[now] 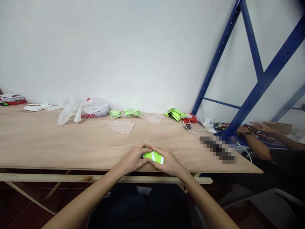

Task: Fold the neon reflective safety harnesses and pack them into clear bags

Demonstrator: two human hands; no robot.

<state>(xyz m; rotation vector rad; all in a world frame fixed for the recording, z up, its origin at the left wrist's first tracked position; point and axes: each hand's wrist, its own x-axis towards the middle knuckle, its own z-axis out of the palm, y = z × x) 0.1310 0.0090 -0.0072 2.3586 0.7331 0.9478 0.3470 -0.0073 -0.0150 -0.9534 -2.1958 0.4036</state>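
Cupping grn roll (155, 156) btwn half-curled L/R hands (134, 158) (169, 162).

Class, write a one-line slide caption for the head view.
Left hand and right hand hold a striped green bundle near the table's front edge.

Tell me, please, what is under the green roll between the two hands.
The wooden tabletop shows around the green roll, held between the left hand and right hand. The spot directly beneath is covered, so I cannot tell whether the roll touches the wood.
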